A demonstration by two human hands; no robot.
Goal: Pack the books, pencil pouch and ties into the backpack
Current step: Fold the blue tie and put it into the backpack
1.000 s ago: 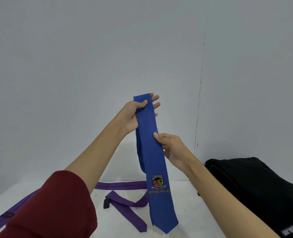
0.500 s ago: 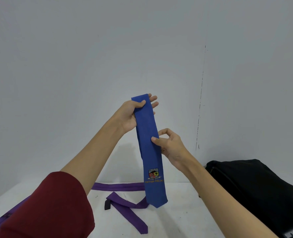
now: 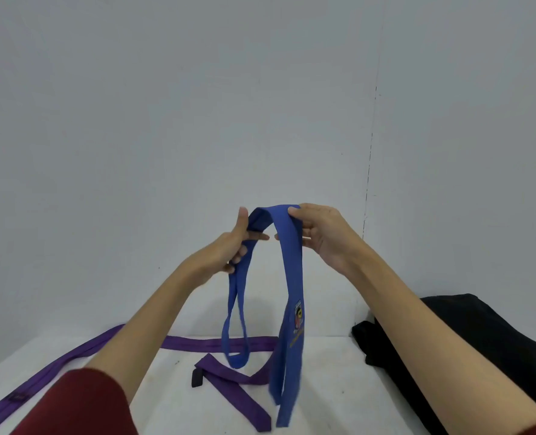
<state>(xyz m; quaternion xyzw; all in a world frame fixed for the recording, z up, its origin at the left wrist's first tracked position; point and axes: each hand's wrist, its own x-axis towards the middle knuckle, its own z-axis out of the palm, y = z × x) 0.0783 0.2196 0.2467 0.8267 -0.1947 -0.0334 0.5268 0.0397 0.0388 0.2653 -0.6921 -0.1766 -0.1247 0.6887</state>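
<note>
Both hands had lowered, draping the blue tie (image 3: pixel 291 277) between them. Left hand (image 3: pixel 229 249) and right hand (image 3: pixel 323 233) each gripped it. Its loose hanging ends could have snagged the purple tie (image 3: pixel 222 343) below.

The black fabric backpack (image 3: pixel 492 346) runs off the right edge, and the right forearm hides its near side. The long purple cloth tie (image 3: pixel 72 359) on the white tabletop (image 3: pixel 329 387) is cut by the left edge and crossed by the left forearm. On the hanging blue cloth tie (image 3: pixel 288 277), the embroidered crest is too small to read, and its motion-blurred lower end perhaps touches the table.
</note>
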